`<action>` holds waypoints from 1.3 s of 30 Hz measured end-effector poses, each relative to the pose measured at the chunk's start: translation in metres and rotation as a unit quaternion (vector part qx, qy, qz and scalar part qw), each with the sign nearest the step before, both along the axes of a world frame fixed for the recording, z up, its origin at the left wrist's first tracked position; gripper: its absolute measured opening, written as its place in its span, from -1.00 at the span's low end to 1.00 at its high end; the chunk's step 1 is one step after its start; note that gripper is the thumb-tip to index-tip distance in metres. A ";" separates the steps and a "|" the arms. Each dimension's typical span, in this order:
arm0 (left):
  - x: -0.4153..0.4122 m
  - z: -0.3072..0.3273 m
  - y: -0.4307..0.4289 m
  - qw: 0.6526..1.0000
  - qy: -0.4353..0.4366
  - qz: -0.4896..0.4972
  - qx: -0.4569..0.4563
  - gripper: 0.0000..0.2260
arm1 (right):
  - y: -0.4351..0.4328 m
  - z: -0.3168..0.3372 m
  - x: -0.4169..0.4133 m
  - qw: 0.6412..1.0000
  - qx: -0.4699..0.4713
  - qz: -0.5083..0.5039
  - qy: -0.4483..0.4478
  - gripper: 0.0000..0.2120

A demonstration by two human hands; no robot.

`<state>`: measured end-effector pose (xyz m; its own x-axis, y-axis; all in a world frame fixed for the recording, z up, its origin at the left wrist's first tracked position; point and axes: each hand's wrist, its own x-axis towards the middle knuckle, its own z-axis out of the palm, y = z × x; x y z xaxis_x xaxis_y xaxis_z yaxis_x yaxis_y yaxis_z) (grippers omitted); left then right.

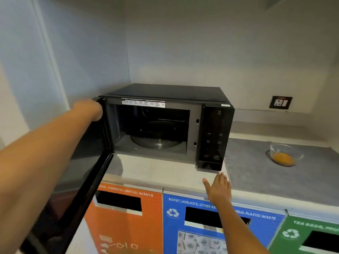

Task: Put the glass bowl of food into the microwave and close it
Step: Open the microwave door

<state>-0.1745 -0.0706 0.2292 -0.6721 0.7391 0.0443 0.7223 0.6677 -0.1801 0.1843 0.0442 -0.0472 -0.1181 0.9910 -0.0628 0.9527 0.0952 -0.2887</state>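
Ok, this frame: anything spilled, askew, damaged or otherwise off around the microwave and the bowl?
Nothing stands out. The microwave sits square on the counter, its door held open by the left hand, and the glass turntable lies flat inside. The glass bowl stands upright on the grey mat, with no spill visible.

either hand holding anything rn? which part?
The left hand is on the top corner of the open microwave door, at its hinge side; the fingers are hidden, so the grip is unclear. The right hand is open and empty.
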 end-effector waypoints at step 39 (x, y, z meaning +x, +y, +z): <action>-0.056 -0.084 -0.008 0.899 0.195 -0.088 0.381 -0.62 | 0.002 -0.013 -0.004 0.998 0.053 -0.037 -0.004 -0.32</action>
<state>-0.2306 -0.0789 0.1456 -0.3721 0.4870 0.7902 0.8096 0.5866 0.0197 0.1799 0.0466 -0.0604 -0.0443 0.9981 0.0429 0.9605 0.0544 -0.2728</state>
